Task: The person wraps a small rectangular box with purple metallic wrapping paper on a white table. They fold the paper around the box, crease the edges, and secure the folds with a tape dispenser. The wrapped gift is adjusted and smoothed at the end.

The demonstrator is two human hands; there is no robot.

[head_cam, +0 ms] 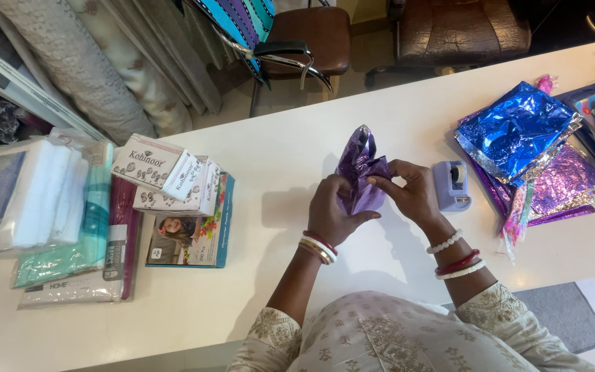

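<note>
- The purple foil wrap [360,173] you're working on is shiny, crinkly metallic stuff, folded around something so it stands up in a pointy, pouch-like shape. Can't tell what's inside it.
- It sits over the middle of the white counter [270,158], held up between your two hands, with its top peak poking above your fingers.
- Your left hand [330,210] is curled around the lower left side of the wrap, fingers closed against the foil, thumb tucked in under it.
- Your right hand [411,193] is pinching a folded edge of the foil near the middle, fingertips pressed together on the crease.
- Just beside your right hand there's a small lavender tape dispenser [452,184], smooth plastic, standing on the counter.
- Further right is a messy stack of foil sheets [525,148]: a bright blue crumpled one on top, purple and pinkish ones underneath.
- Off to the left you've got flat white cartons [166,176] piled on a picture box, next to soft folded fabric packs [49,213] in clear plastic.
</note>
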